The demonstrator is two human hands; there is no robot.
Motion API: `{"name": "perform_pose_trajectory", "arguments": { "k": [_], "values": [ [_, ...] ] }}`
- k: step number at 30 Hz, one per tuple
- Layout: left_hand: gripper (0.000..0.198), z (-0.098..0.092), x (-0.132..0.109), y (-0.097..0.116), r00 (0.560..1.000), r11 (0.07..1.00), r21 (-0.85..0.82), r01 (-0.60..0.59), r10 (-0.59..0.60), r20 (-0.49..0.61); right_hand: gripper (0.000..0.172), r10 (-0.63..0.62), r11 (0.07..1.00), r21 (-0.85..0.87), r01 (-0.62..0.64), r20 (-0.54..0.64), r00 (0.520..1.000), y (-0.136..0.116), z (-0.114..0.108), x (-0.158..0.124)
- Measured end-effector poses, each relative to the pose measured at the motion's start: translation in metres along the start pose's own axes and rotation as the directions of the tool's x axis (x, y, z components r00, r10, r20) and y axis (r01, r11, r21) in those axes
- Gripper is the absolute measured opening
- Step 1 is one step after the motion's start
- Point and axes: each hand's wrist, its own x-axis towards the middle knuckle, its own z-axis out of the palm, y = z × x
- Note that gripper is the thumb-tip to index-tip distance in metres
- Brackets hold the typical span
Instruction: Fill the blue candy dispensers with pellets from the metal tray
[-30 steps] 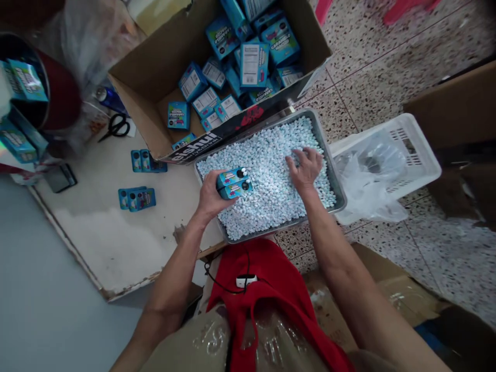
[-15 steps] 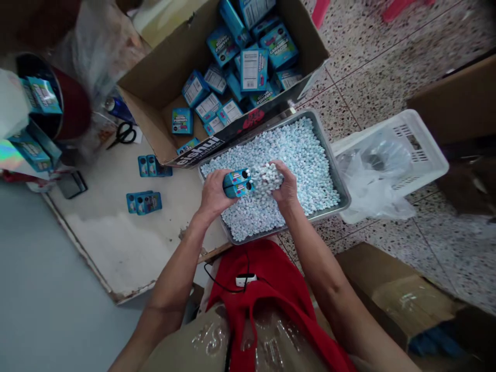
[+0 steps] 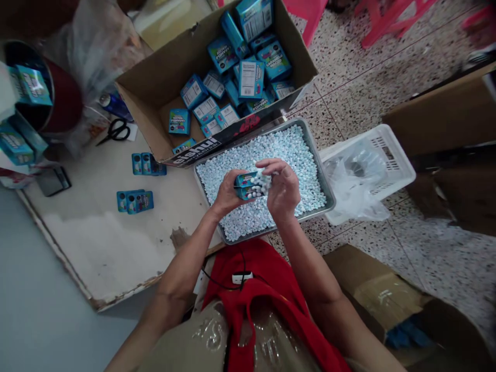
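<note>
My left hand [image 3: 229,192] is closed around small blue printed candy boxes [image 3: 245,180], seemingly two side by side, held over the tray with their mouths to the right. White candies [image 3: 262,184] are heaped and tumbling at those mouths. Right beside them is my right hand [image 3: 284,188], its fingers stretched out and apart, with candies at its fingertips. Whether any candies lie in its palm is hidden. Below both hands, a grey metal tray [image 3: 330,200] is spread with pale blue and white candies [image 3: 298,150].
Behind the tray stands a cardboard carton [image 3: 147,82] holding several larger blue boxes. Small blue boxes [image 3: 140,201] lie on the white table [image 3: 96,248], near black scissors [image 3: 116,131]. To the right are a white plastic basket [image 3: 395,178] with clear bags and an open carton [image 3: 372,289].
My right hand's fingers have spread from around a handful of candies, and fewer candies show by it. Candies now cover the box mouths. The camera view has shifted slightly.
</note>
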Motion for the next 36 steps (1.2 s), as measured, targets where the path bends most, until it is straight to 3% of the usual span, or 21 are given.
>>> {"name": "perform_pose_trajectory", "arguments": {
  "k": [3, 7, 9, 11, 13, 15, 17, 21, 25, 27, 29, 30, 32, 34, 36],
  "values": [
    [0.078, 0.009, 0.002, -0.004, 1.0, 0.999, -0.031, -0.01, 0.01, 0.01, 0.045, 0.015, 1.0, -0.025, -0.014, 0.056, 0.998, 0.001, -0.002, 0.0],
    [0.076, 0.007, 0.008, -0.008, 0.999, 0.999, -0.027, 0.031, -0.032, -0.016, 0.053, 0.014, 1.0, 0.011, -0.016, 0.129, 0.992, 0.007, -0.014, 0.0],
    [0.075, 0.002, 0.011, -0.01, 1.0, 1.0, -0.017, 0.009, -0.008, 0.007, 0.057, 0.014, 1.0, -0.004, -0.014, 0.14, 0.99, 0.013, -0.034, -0.002],
    [0.076, -0.002, 0.013, -0.013, 1.0, 0.999, -0.04, -0.023, 0.024, 0.008, 0.057, 0.032, 0.989, -0.147, -0.014, 0.117, 0.993, 0.023, -0.064, -0.009],
    [0.078, -0.006, 0.012, -0.016, 0.999, 0.996, -0.079, -0.03, 0.029, -0.016, 0.049, 0.062, 0.913, -0.407, -0.023, 0.082, 0.995, 0.038, -0.1, -0.022],
    [0.078, -0.01, 0.008, -0.017, 1.0, 0.995, -0.096, -0.019, 0.018, -0.008, 0.044, 0.088, 0.761, -0.648, -0.032, 0.054, 0.995, 0.058, -0.13, -0.039],
    [0.078, -0.016, 0.001, -0.017, 1.0, 0.997, -0.078, 0.014, -0.014, -0.003, 0.051, 0.104, 0.599, -0.801, -0.018, 0.056, 0.993, 0.082, -0.145, -0.055],
    [0.082, -0.03, -0.014, -0.011, 0.994, 0.996, 0.0, 0.091, -0.091, -0.054, 0.074, 0.072, 0.371, -0.925, 0.079, 0.114, 0.991, 0.127, -0.134, -0.066],
    [0.082, -0.038, -0.024, -0.006, 0.993, 0.991, 0.069, 0.113, -0.114, 0.002, 0.063, 0.001, 0.365, -0.93, 0.045, 0.048, 0.999, 0.153, -0.117, -0.038],
    [0.082, -0.037, -0.026, -0.005, 0.99, 0.986, 0.089, 0.143, -0.142, -0.013, 0.05, -0.033, 0.431, -0.901, -0.054, -0.076, 0.997, 0.158, -0.117, -0.02],
    [0.083, -0.035, -0.026, -0.002, 0.985, 0.978, 0.115, 0.173, -0.169, -0.044, 0.038, -0.029, 0.57, -0.801, -0.182, -0.241, 0.97, 0.156, -0.117, -0.007],
    [0.083, -0.034, -0.026, 0.0, 0.983, 0.975, 0.13, 0.18, -0.175, -0.054, 0.034, 0.019, 0.669, -0.698, -0.254, -0.326, 0.945, 0.151, -0.115, -0.003],
    [0.081, -0.033, -0.023, 0.004, 0.984, 0.969, 0.171, 0.178, -0.17, -0.056, 0.033, 0.239, 0.846, -0.356, -0.397, -0.412, 0.879, 0.136, -0.106, -0.001],
    [0.078, -0.034, -0.02, 0.008, 0.986, 0.962, 0.218, 0.164, -0.157, -0.047, 0.037, 0.477, 0.869, 0.027, -0.494, -0.311, 0.822, 0.115, -0.092, -0.004],
    [0.075, -0.035, -0.017, 0.011, 0.988, 0.954, 0.259, 0.152, -0.147, -0.038, 0.037, 0.551, 0.823, 0.264, -0.503, -0.153, 0.82, 0.09, -0.075, -0.007]
  ]
}}
